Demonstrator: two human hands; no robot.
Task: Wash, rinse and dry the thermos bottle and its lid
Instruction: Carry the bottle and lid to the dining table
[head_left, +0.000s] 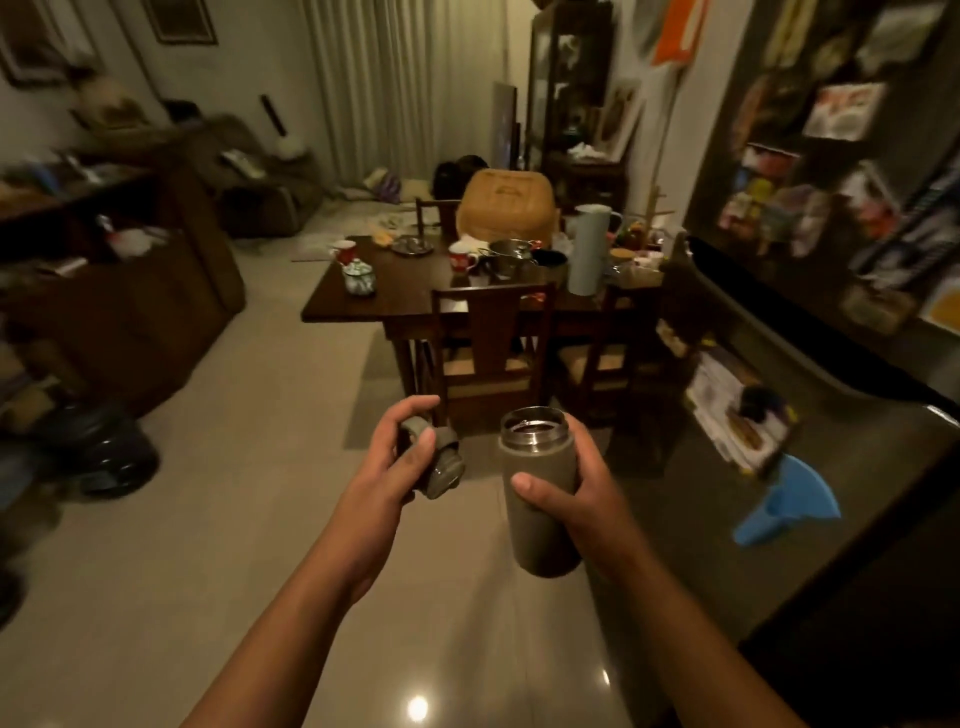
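A grey-brown thermos bottle (540, 525) with a bare steel neck is held upright in front of me, its mouth uncovered. My right hand (576, 493) grips its body, thumb across the front. The matching grey lid (441, 465), with a loop handle, is off the bottle and to its left. My left hand (389, 467) holds the lid, fingers curled over the handle and thumb on its top. Both are held in the air above the pale tiled floor.
A dark wooden dining table (405, 291) with cups, pots and a tall light-blue jug (587, 249) stands ahead, a chair (488, 343) tucked under it. A fridge covered in magnets (831, 197) is on the right, a blue stool (795, 499) below it, a brown sofa (130, 291) on the left.
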